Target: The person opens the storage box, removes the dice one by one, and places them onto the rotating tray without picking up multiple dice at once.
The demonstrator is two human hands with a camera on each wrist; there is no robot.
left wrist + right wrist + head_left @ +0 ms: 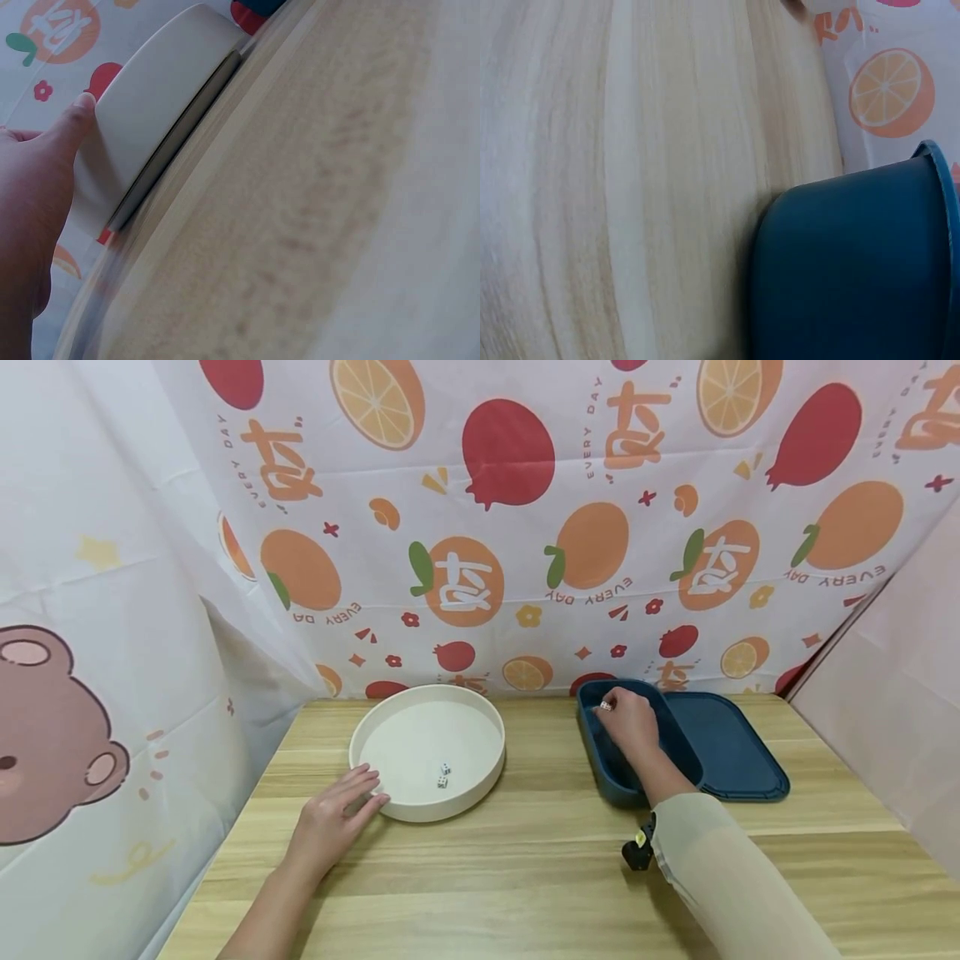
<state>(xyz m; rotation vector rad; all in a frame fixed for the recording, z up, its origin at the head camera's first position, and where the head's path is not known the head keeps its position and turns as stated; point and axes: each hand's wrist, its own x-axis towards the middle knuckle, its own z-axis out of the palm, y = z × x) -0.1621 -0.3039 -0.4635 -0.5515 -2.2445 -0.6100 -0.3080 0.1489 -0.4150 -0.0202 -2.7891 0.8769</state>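
Note:
A round cream tray with a low wall stands on the table, and two white dice lie on its floor near the front. My left hand touches the tray's left front rim with its fingers and thumb; the left wrist view shows the thumb against that rim. Over the far part of a dark blue rectangular box, my right hand pinches a white die. Whether more dice are under those fingers is hidden. The right wrist view shows the box's outer wall, without the hand.
A flat dark blue lid lies right of the box on the wooden table. Behind stands a fruit-printed cloth, close to the table's back edge. Bare wood separates the tray and box. A black wrist device sits by the right cuff.

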